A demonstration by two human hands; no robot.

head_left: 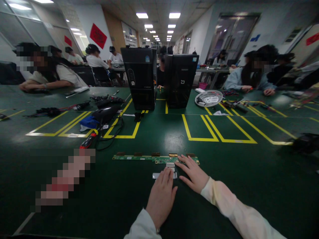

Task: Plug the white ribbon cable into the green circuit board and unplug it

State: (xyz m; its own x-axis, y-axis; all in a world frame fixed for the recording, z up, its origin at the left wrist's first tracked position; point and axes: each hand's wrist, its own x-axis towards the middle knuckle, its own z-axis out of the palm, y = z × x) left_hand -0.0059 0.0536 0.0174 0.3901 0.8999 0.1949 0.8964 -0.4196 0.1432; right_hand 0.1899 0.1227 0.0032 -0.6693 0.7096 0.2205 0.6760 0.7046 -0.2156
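A long, narrow green circuit board [139, 158] lies flat on the green table [224, 172] in front of me. A short flat ribbon cable [170, 165] runs from its middle toward me, ending in a pale strip [156, 175]. My left hand [161, 196] lies flat with fingers stretched out, its fingertips on the ribbon cable. My right hand [192, 172] also lies flat with fingers spread, its fingertips resting on the right part of the board. Neither hand grips anything.
Two black computer towers [142, 78] [180, 79] stand at the table's middle back. A white fan grille [208, 98] lies right of them. Black cables and tools [104, 116] lie to the left. Yellow tape lines [219, 132] mark the surface. Several people sit around the tables.
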